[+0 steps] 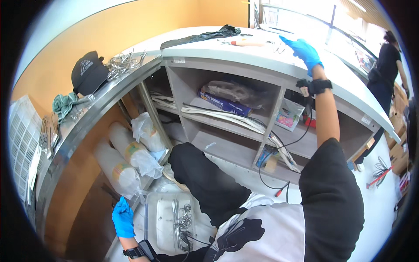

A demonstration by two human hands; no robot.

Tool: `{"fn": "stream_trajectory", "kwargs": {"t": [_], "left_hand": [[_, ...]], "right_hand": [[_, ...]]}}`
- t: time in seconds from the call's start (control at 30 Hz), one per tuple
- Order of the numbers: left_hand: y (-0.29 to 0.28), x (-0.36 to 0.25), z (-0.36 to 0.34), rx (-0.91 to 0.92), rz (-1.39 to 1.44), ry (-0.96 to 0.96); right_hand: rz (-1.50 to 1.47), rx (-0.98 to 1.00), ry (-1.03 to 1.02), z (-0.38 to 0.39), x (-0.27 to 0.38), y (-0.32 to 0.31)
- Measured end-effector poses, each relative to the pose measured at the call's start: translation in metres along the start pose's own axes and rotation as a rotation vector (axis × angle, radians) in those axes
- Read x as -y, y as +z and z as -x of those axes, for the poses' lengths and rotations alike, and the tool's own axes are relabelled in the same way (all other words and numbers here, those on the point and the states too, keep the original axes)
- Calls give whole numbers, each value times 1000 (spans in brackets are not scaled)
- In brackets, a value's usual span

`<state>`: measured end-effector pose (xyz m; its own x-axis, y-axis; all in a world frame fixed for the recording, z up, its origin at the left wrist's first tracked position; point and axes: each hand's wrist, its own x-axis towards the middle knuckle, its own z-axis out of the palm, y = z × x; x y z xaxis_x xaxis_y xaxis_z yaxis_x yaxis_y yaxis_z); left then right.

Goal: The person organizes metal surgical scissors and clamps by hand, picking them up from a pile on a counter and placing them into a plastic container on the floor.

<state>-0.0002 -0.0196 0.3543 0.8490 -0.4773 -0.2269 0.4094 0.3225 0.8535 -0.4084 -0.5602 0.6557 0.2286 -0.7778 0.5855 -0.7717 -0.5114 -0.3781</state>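
Observation:
My right hand (304,53), in a blue glove, reaches over the white countertop (262,54) with its fingers stretched out. Close to its fingertips lie small thin metal pieces (278,47) and a tool with an orange and tan handle (246,43). Low on the left, my left hand (123,218), also gloved in blue, is closed around a slim dark tool (109,191) whose kind I cannot make out. Beside that hand, a clear plastic bin (148,209) on the floor contains metal wire pieces (183,218).
A steel counter (91,105) carries a black cap (89,72), loose metal utensils (124,63) and a green cloth (64,105). Wrapped rolls (118,168) stand beneath. Shelves (222,144) hold a blue box (224,104). A cable (262,168) hangs down. Another person (386,70) stands far right.

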Motion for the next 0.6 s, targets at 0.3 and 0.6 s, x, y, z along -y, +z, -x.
{"fn": "stream_trajectory", "kwargs": {"t": [0.3, 0.6], "left_hand": [[-5, 2, 7, 52, 9, -3], [-7, -7, 27, 40, 21, 44]], "right_hand": [[435, -54, -187, -80, -61, 71], [-1229, -402, 2, -58, -32, 29]]}}
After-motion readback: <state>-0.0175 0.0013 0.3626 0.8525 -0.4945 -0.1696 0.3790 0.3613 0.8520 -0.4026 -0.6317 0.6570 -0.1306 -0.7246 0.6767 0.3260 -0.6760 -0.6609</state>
